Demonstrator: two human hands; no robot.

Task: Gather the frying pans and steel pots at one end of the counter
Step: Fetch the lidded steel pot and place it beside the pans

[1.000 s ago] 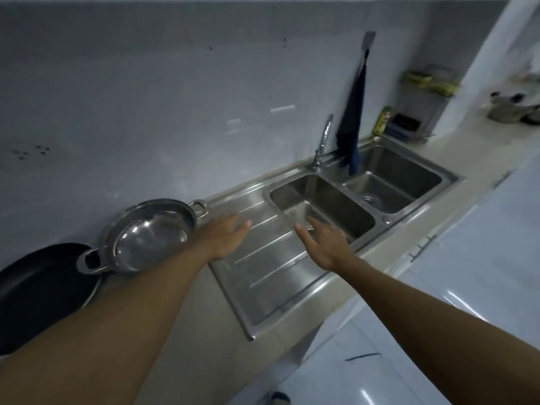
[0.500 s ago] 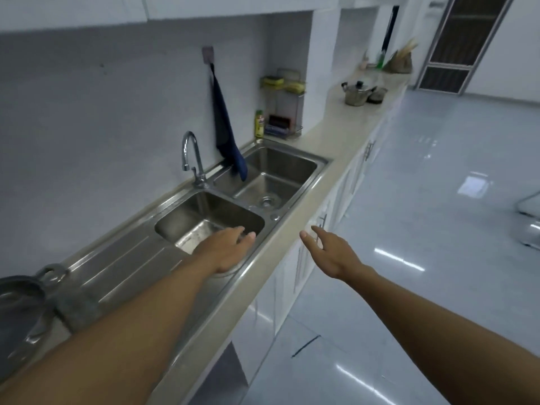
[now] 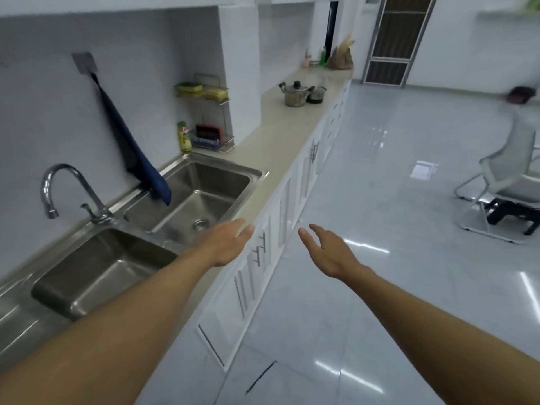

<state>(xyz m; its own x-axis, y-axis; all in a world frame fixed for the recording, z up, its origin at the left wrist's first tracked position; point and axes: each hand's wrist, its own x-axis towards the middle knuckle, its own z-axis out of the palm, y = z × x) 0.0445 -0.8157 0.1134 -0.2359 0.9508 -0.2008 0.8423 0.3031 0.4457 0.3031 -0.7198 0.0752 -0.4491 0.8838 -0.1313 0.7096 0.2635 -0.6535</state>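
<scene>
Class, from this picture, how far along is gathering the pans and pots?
Done: nothing gathered shows here. In hand: nothing; left hand and right hand are open, empty. Left: the lidded steel pot and a dark vessel beside it, far down the counter.

Was a kitchen, home-type. Double steel sink (image 3: 222, 176) with faucet (image 3: 67, 185) at left of frame, set in a long beige table (image 3: 271, 133) over white cabinets (image 3: 292, 206). Blue towel (image 3: 137, 159) hung on the tiled wall. Wire rack (image 3: 204, 92) held sponges, with a dish-soap bottle (image 3: 184, 137) just beside it. Lidded steel pot (image 3: 294, 95) sat on the table, upper centre. Glossy tiled floor (image 3: 380, 200) at right.
</scene>
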